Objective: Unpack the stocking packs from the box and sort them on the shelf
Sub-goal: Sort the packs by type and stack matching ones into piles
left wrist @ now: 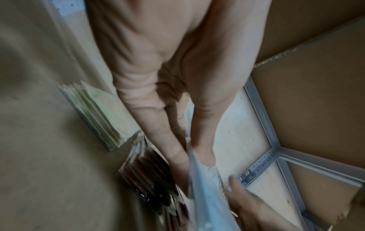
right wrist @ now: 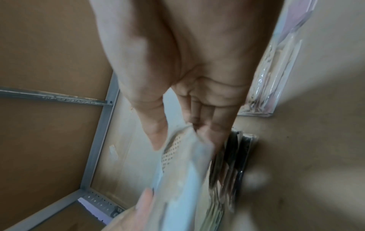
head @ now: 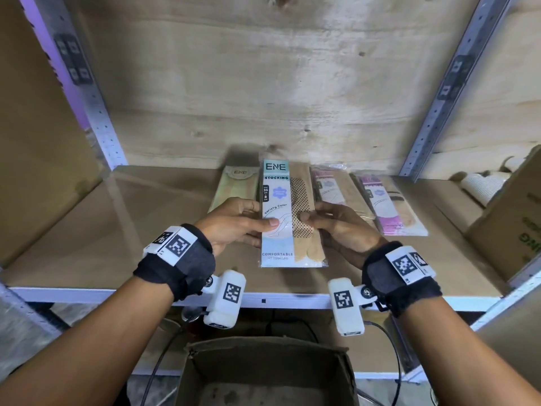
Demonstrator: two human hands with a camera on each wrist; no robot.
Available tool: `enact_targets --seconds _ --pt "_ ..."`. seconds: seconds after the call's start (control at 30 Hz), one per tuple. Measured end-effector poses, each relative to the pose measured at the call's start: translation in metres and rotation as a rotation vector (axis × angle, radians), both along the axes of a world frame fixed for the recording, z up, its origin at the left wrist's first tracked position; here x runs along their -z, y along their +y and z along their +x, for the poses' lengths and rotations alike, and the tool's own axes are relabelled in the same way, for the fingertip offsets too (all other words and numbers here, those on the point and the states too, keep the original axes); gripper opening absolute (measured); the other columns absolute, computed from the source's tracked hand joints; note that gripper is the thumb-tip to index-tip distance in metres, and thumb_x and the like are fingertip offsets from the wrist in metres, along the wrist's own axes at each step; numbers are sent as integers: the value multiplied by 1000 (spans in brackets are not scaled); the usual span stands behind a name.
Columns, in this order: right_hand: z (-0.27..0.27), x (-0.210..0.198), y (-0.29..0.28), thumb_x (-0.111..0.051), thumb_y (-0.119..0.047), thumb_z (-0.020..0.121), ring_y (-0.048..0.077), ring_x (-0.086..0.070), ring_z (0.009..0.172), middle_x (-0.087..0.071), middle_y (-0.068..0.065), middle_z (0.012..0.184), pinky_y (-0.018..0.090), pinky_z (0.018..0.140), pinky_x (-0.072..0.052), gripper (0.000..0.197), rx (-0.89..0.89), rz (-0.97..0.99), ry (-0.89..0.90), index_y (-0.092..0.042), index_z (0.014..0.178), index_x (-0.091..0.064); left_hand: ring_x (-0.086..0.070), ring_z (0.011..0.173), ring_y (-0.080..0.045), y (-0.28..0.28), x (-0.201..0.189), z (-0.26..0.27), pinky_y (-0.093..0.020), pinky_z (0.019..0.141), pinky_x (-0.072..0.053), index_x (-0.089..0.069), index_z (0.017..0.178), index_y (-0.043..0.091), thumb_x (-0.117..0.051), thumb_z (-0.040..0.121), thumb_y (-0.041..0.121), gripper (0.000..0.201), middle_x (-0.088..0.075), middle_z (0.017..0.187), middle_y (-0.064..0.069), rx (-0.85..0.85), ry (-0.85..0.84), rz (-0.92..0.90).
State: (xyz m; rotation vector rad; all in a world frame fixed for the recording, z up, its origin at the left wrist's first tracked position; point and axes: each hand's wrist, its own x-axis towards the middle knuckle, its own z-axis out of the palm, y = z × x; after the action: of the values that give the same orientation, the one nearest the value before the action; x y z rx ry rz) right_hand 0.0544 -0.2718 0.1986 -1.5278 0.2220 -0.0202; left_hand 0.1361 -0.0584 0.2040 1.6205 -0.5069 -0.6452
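- One blue stocking pack (head: 282, 212) in hand: my left hand (head: 234, 222) pinches its left edge, thumb on the printed face, and my right hand (head: 341, 227) pinches its right edge over the dotted stocking. Both hands are clamped on it; it is held above the shelf (head: 87, 230), not yet laid down.
- Three piles beyond my fingers on the shelf: a pale green pile (head: 234, 186) past my left hand, a pink pile (head: 332, 186) past my right hand, a purple pile (head: 389, 203) further to the right of that.
- One dark pile shows under the held pack in the wrist views, edges fanned (left wrist: 152, 176); its labels cannot be read.
- One open box (head: 263, 373) below my wrists, nearer me than the shelf; its contents are too dim to tell.
- Step in hand, as I judge it: placing, with the pack lifted out and its kind being matched.
- Next move calls for: lowering the pack flat between the green and pink piles, edges squared, then loosening both pinches without dragging the slippery wrapper.
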Motion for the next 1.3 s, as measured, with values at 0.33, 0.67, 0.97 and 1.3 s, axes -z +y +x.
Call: enact_targets --seconds 0.33,0.67,0.97,1.3 --pt "-11 -4 -23 -62 17 82 22 -63 90 -65 14 96 30 75 -48 44 -136 17 -50 1 122 -54 -74 95 -22 -17 -4 -7 -28 66 -60 -70 112 9 -76 83 13 29 -76 104 -7 -120 -92 -98" --pt "-17 -13 -84 -66 14 79 19 -65 78 -69 17 99 23 57 -50 45 199 143 -89 1 121 -55 -76 75 -21 -94 -38 -10 -26 59 -60 -63 115 -3 -78 78 -1 40 -75 96 -15 -21 -170 51" --pt "-4 -9 -186 -80 -9 78 19 -74 77 -74 15 100 28 65 -60 42 479 -140 30 -2 117 -65 -73 90 -35 -229 -39 5 -46 75 -62 -56 95 2 -76 79 -5 27 -68 116 -26 -76 -187 207" --pt "-17 14 -228 -86 -12 70 24 -66 106 -71 7 114 40 100 -51 60 552 -561 195 -11 125 -64 -74 81 -18 -313 -22 13 -24 68 -59 -68 105 0 -89 68 11 44 -73 85 -6 -36 -406 553"
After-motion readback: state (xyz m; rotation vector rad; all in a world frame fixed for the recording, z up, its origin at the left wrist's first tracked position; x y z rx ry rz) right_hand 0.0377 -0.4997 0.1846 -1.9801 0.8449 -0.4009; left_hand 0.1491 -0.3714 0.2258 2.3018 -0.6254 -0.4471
